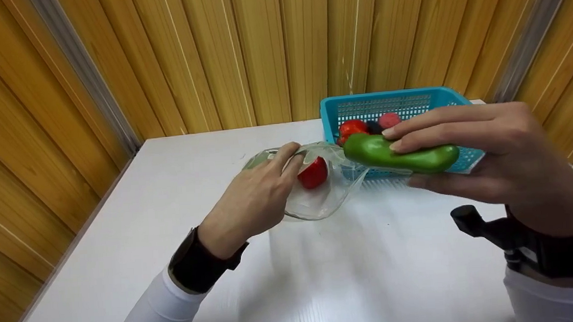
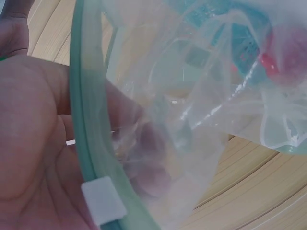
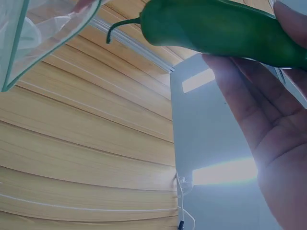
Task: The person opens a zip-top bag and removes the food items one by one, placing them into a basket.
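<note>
My left hand (image 1: 251, 197) holds a clear plastic zip bag (image 1: 313, 208) by its mouth, above the white table. In the left wrist view the bag's green rim (image 2: 82, 115) crosses the hand, with fingers showing through the film and a white slider (image 2: 104, 201) near the palm. A red piece with a pale face (image 1: 313, 174) shows inside the bag. To the right, my right hand (image 1: 502, 154) grips a long green pepper (image 1: 399, 156) between thumb and fingers. Its thin stem (image 3: 122, 23) points toward the bag's mouth.
Behind the pepper stands a blue plastic basket (image 1: 381, 97) at the table's back right. In it lie a red tomato (image 1: 352, 127), a pinkish round thing (image 1: 389, 120) and a dark one (image 1: 374, 127). Wood-panelled walls (image 1: 261, 54) border the white table (image 1: 179, 176).
</note>
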{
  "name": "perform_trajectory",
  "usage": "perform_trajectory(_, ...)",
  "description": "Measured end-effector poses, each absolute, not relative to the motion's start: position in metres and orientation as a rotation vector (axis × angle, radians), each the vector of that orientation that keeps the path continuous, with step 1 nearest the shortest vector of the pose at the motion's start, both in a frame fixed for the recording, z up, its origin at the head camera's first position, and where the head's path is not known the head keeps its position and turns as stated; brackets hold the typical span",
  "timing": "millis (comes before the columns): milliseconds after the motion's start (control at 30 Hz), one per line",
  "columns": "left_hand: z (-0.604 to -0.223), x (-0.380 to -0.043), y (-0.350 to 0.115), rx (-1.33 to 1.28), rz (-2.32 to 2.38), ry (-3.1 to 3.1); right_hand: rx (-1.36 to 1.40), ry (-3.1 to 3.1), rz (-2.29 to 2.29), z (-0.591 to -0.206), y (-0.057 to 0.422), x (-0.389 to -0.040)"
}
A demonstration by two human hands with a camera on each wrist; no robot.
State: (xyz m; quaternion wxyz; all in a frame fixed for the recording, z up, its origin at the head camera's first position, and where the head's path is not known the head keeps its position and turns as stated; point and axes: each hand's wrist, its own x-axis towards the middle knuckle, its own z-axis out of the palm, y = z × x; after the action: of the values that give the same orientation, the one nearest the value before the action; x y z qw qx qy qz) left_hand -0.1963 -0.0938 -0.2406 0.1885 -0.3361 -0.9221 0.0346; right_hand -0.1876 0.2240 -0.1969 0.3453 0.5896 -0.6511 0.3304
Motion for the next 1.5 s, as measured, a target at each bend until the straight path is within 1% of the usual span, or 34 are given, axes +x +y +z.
perform_trajectory(267,-0.242,-0.195,-0.095,-0.952,0.1,-2.592,1.316,-1.782,0.694,-0.187,0.217,-0.195)
perform_trajectory(467,-0.243,-0.195,-0.094,-0.96,0.102,-2.576,1.147,-1.936,0.674,-0.195,0.225,-0.222)
perform_trajectory(867,-0.243,-0.194,-0.094,-0.979,0.093,-2.595,0.671,-2.29,0.733,-0.243,0.26,-0.296)
perform_trajectory(1000,-0.243,-0.195,-0.094,-0.978,0.093,-2.586,0.529,-2.416,0.737,-0.268,0.265,-0.322)
perform_trajectory(1133,-0.246,-0.195,-0.094,-0.98,0.085,-2.602,0.389,-2.702,0.646,-0.297,0.269,-0.343)
perform_trajectory(1267,-0.247,-0.195,-0.093,-0.987,0.089,-2.591,0.299,-2.886,0.634,-0.307,0.273,-0.349)
perform_trajectory(1500,-0.245,-0.194,-0.093,-0.994,0.1,-2.538,0.338,-2.753,0.639,-0.288,0.26,-0.336)
